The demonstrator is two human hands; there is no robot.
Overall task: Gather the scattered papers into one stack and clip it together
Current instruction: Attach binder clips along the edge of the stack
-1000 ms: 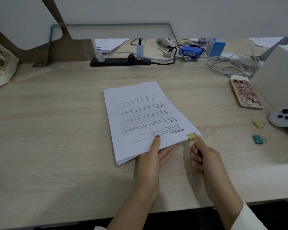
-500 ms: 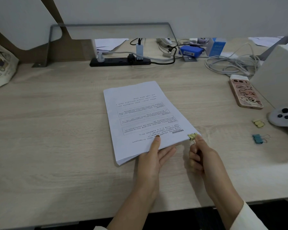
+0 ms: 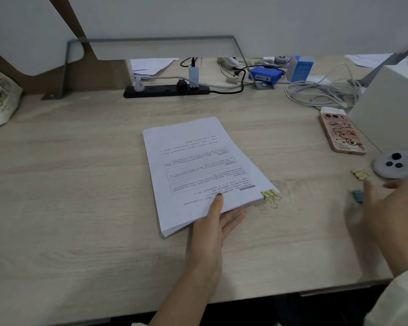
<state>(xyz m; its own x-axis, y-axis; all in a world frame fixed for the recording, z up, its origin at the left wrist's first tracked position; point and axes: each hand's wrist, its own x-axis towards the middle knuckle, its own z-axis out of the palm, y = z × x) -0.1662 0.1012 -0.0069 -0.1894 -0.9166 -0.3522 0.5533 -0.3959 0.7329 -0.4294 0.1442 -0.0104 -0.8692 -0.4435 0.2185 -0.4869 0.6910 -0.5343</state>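
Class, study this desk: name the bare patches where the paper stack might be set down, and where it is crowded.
Widest bare wood lies left of the paper stack, bordered by the bag, the power strip and the near edge of the desk. A narrower lane runs between stack and phone. Crowded: the right side, with loose clips, cables and the right hand.
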